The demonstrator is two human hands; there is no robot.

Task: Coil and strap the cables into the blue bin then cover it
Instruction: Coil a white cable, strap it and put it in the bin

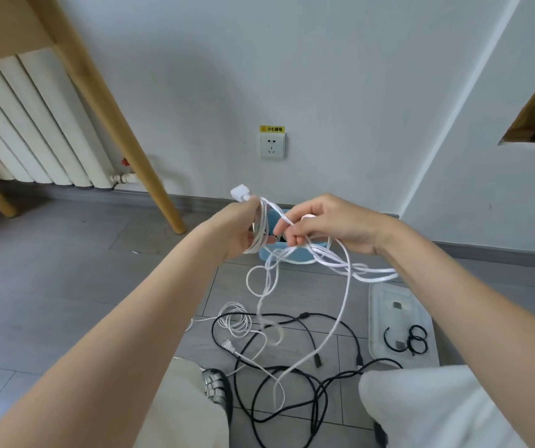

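Your left hand (239,228) grips the coiled white cable (261,226); your right hand (327,223) pinches its loose strand above the blue bin (267,253).

2 bare forearms (149,305), cream trousers (182,409), silver strappy sandal (216,388) (1 visible)

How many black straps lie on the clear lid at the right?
3, as far as I can tell. One open strap lies on the clear lid, toward its left. Two closed rings, one above the other, overlap just right of it. Others may be hidden.
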